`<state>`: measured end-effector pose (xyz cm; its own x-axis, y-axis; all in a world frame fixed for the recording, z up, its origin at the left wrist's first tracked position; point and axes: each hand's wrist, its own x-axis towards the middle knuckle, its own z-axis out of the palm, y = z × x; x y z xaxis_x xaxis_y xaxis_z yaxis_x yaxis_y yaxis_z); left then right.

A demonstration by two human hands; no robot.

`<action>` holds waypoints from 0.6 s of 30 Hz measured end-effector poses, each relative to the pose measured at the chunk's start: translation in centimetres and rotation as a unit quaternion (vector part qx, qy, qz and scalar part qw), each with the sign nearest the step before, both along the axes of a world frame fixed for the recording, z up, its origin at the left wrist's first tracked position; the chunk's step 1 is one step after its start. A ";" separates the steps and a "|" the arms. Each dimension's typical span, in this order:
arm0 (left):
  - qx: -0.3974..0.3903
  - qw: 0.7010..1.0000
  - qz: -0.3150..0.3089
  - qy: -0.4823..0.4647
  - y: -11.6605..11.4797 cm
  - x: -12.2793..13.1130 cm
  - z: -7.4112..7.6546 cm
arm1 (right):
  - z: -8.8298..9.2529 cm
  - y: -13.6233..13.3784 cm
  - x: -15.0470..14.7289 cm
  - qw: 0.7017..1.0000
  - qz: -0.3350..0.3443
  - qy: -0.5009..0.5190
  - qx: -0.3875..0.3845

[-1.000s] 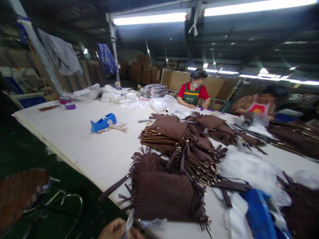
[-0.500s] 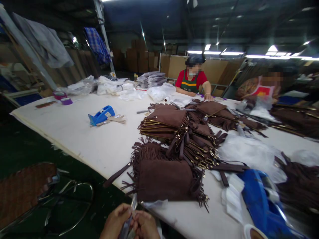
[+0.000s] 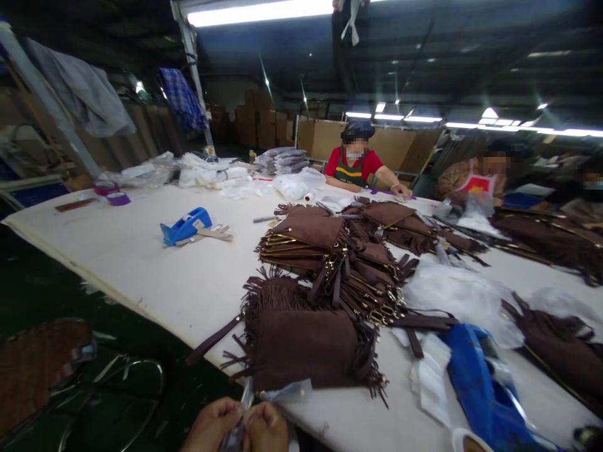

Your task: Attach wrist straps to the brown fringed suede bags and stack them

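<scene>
"Head view: what are the two hands doing?"

"The left hand pinches a greyish plastic strip between thumb and fingers. The right hand, just beside it, pinches the strip too; its lower part is cut off."

"What lies nearest them?"

"Just beyond the right hand, a clear plastic piece at the table's edge. Ahead of both hands, a brown fringed bag lies on the white table."

"And farther from the hands?"

"Past that bag, a stack of brown bags. Well to the right of the right hand, a blue tape dispenser; far ahead of the left, a smaller-looking blue dispenser."
</scene>
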<state>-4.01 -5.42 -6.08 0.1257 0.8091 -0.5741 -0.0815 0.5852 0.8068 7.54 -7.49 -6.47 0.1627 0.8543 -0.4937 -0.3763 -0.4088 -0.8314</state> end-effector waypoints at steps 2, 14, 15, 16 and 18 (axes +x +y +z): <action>-0.032 0.999 -0.010 -0.007 -0.2 -0.1 1.1 | 0.8 -0.1 0.2 0.998 0.017 0.050 -0.019; -0.096 0.982 0.006 -0.162 -0.8 -0.9 3.4 | 2.1 -1.8 1.4 0.955 0.125 0.236 -0.133; -0.097 0.981 0.006 -0.166 -0.8 -1.0 3.4 | 2.0 -1.9 1.4 0.953 0.130 0.239 -0.135; -0.097 0.981 0.007 -0.170 -0.8 -1.0 3.4 | 1.9 -1.9 1.4 0.954 0.132 0.233 -0.137; -0.095 0.980 0.010 -0.174 -0.9 -1.1 3.3 | 1.4 -1.6 1.2 0.961 0.131 0.199 -0.137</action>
<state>-5.11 -6.28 -2.74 0.3252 0.6963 -0.6398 -0.3459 0.7173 0.6048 8.78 -9.13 -5.07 -0.2898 0.6692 -0.6843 -0.4967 -0.7163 -0.4901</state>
